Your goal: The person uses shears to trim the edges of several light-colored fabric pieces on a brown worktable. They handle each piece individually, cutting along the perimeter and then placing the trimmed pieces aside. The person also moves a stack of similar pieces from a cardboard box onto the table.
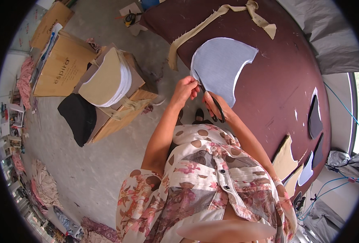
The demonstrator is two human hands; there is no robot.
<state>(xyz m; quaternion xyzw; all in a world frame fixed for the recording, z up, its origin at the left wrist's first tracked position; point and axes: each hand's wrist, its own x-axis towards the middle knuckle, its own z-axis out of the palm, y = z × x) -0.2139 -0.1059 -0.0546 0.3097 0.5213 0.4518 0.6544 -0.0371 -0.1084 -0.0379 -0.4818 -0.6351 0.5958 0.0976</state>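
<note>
A pale grey-blue fabric piece with a curved outline lies on the dark maroon table. My left hand pinches the lower left edge of this piece. My right hand grips black-handled scissors, with the blades pointing up into the fabric's edge next to my left fingers. Both hands are close together at the table's near edge.
A long beige fabric strip lies across the table's far side. Cut grey, beige and white pieces sit at the right. On the floor to the left stand cardboard boxes with stacked curved pieces and black cloth.
</note>
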